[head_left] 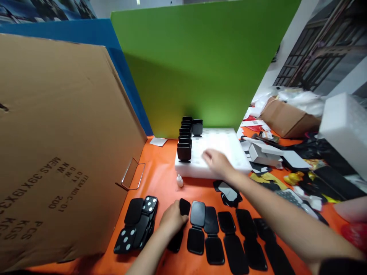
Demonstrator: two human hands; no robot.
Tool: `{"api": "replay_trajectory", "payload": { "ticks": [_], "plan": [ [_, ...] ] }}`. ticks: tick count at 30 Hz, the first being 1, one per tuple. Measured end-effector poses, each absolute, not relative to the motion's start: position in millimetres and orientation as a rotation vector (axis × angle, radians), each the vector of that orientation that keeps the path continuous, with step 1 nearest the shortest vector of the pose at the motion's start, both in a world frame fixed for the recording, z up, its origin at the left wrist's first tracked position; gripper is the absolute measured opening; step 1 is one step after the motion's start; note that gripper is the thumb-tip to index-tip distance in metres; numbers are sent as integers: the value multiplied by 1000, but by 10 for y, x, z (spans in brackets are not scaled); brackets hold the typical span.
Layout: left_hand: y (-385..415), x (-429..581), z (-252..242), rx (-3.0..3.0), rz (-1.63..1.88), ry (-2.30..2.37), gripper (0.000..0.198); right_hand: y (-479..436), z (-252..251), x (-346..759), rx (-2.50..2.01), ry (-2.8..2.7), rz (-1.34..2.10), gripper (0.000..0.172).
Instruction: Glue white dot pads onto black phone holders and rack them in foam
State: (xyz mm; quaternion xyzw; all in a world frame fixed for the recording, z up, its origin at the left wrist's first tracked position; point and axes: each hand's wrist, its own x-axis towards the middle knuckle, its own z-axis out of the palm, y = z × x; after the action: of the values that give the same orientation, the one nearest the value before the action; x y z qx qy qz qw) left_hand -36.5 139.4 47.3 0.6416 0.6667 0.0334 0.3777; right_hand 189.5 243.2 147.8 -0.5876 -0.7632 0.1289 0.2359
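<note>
Right forearm (283, 219) nearest; right hand (218, 162) blurred, grip unclear. Left hand (172, 217) grasps black case (185, 206): probably light, stiff, slick; hold by edges.

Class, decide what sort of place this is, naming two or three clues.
Probably a small workshop's assembly bench: black hinged cases lie in a row, more stand on a white foam block, and a large printed carton stands beside them.
</note>
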Motion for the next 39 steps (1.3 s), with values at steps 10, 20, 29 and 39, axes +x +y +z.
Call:
{"api": "replay_trajectory", "payload": {
  "ticks": [10,20,29,39],
  "plan": [
    [872,-361,624,982,284,812,42,1524,522,1599,-1928,-2361,797,45],
    [762,-352,500,1097,401,810,53,1670,730,1724,-1613,-2230,1502,25],
    [1231,-579,1072,1027,607,1045,41,2112,1331,2121,-1430,-1785,1295,26],
    [2159,-195,2607,1441,1225,990,27,3606,2149,2219,-1625,-1855,143,29]
  ]
}}
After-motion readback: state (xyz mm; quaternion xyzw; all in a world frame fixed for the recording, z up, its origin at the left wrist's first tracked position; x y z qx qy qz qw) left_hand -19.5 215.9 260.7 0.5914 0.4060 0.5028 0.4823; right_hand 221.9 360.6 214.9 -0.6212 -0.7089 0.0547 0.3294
